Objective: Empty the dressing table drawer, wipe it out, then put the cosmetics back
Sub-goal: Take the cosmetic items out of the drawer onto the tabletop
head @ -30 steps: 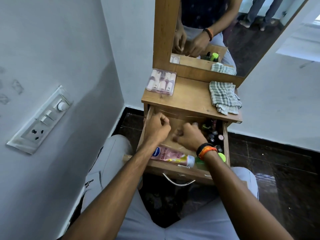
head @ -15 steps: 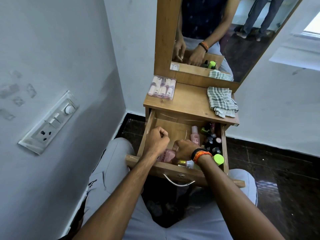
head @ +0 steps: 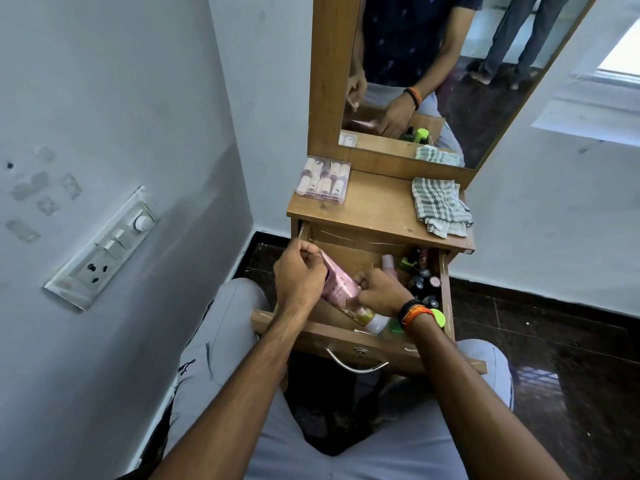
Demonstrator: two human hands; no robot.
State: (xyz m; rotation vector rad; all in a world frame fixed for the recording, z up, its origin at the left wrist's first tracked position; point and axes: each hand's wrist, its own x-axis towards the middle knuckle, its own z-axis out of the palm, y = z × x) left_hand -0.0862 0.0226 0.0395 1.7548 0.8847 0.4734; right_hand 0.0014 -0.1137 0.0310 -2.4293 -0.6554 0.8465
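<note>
Both of our hands are inside the open drawer [head: 356,348]. Our left hand [head: 300,280] is curled around the upper end of a pink tube [head: 337,284], close to the drawer's left wall, and our right hand [head: 382,292] is closed on the same tube lower down, near its white cap [head: 375,322]. The tube lies tilted, its top toward the back left corner and its cap close to the front panel. We think it is lifted off the drawer floor, but our hands hide its underside. Small bottles [head: 420,278] crowd the right side against the right wall, while the back left of the floor is bare. On the tabletop [head: 377,209] a clear case [head: 323,180] sits at the left rear and a checked cloth [head: 440,206] overhangs the right edge, with bare wood between them.
</note>
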